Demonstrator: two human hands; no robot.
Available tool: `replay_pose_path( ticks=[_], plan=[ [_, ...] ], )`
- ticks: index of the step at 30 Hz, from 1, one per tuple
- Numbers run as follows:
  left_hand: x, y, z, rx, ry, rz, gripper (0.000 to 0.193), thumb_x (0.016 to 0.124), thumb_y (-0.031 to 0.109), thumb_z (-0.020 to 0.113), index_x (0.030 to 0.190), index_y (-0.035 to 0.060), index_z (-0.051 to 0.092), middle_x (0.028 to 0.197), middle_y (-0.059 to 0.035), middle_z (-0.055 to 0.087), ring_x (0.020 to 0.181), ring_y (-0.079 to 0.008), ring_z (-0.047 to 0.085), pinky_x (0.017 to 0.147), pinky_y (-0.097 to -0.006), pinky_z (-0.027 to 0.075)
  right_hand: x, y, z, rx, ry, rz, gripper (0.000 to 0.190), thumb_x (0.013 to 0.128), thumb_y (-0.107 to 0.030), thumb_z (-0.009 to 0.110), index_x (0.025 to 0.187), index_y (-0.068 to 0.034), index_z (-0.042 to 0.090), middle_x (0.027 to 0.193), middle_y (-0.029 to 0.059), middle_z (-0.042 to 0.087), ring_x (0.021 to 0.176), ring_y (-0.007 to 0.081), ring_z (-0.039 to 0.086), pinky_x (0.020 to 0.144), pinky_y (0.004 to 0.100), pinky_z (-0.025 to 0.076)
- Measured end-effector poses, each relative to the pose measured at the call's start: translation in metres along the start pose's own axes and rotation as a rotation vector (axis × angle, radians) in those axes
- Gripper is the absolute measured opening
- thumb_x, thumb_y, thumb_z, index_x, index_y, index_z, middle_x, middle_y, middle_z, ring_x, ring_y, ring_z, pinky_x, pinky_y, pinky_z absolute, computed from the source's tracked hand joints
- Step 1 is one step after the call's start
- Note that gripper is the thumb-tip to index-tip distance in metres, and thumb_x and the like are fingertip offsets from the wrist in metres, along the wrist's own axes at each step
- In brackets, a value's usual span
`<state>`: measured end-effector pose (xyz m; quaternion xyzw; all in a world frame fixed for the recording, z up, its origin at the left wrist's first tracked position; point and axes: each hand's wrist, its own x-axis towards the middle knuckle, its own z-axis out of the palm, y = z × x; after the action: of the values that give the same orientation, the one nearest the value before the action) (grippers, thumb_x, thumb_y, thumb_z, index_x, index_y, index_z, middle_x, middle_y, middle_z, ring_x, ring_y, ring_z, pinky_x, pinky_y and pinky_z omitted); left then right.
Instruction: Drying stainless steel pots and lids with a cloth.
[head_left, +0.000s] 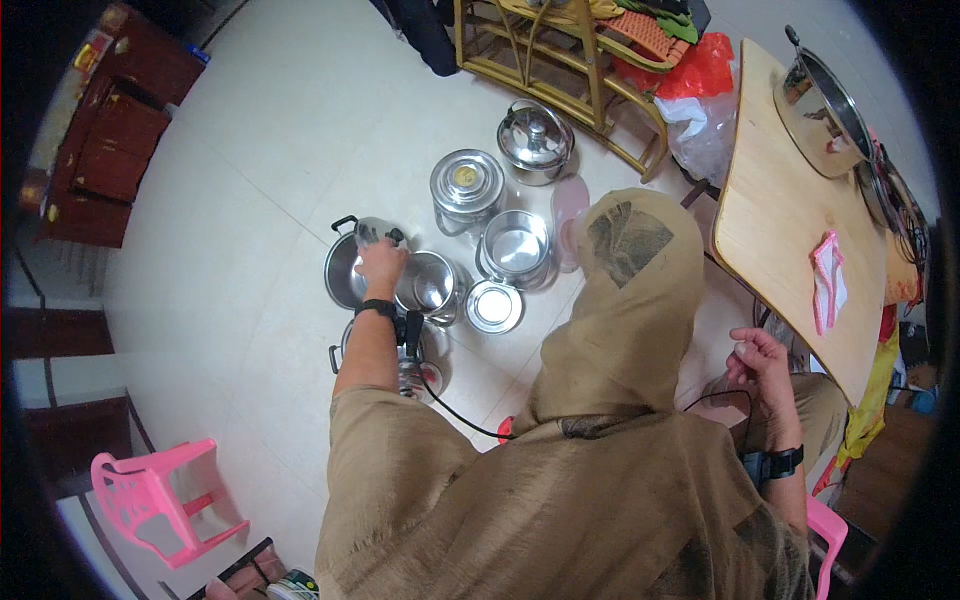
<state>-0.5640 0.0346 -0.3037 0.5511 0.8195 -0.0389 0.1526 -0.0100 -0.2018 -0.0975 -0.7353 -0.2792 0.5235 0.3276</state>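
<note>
My left hand (382, 266) reaches out over the pots on the floor, at a glass lid (375, 231) with a black knob that lies over the rim of a pot with black handles (343, 271); whether the fingers grip the knob is hard to tell. Beside it stands an uncovered steel pot (427, 281), and a round steel lid (494, 307) lies flat on the tiles. Farther right are an open steel pot (516, 247), a lidded steel container (466, 187) and another lidded pot (535, 142). My right hand (757, 360) is raised near the table edge, fingers partly curled, holding nothing visible.
A wooden table (787, 202) at the right bears a large steel pot (821, 112) and a pink-edged cloth (828, 285). A bamboo chair frame (555, 75) stands beyond the pots. A pink plastic chair (161, 502) is at lower left. A black cable (457, 416) runs beside my left arm.
</note>
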Motion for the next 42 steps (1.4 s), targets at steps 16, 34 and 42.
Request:
replay_pose_path(
  ticks=[16, 34, 42],
  plan=[
    [-0.086, 0.087, -0.077, -0.734, -0.331, 0.528, 0.042, 0.079, 0.014, 0.068, 0.118, -0.0019, 0.061, 0.094, -0.0077, 0.067, 0.081, -0.0143, 0.061, 0.070, -0.0280, 0.049, -0.002, 0.018, -0.028, 0.168, -0.135, -0.187, 0.021, 0.087, -0.017, 0.065, 0.106, -0.008, 0.064, 0.081, -0.0002, 0.062, 0.067, 0.0069, 0.058, 0.058, 0.0217, 0.050],
    [-0.323, 0.417, -0.128, -0.680, -0.794, 1.294, 0.029, 0.084, 0.006, 0.063, 0.112, -0.0025, 0.063, 0.096, -0.0096, 0.069, 0.078, -0.0175, 0.067, 0.066, -0.0281, 0.054, -0.008, -0.046, -0.072, 0.031, 0.032, -0.836, 0.025, 0.075, -0.015, 0.068, 0.091, 0.003, 0.066, 0.068, 0.0103, 0.066, 0.057, 0.0143, 0.061, 0.052, 0.0299, 0.048],
    [-0.354, 0.484, -0.103, -1.160, -0.593, 1.153, 0.032, 0.074, -0.006, 0.052, 0.105, -0.0061, 0.062, 0.086, -0.0137, 0.068, 0.069, -0.0195, 0.065, 0.061, -0.0268, 0.052, 0.031, -0.013, -0.130, 0.496, 0.189, -0.700, 0.015, 0.085, -0.014, 0.066, 0.093, -0.002, 0.066, 0.069, 0.0021, 0.061, 0.057, 0.0080, 0.057, 0.047, 0.0221, 0.046]
  ],
)
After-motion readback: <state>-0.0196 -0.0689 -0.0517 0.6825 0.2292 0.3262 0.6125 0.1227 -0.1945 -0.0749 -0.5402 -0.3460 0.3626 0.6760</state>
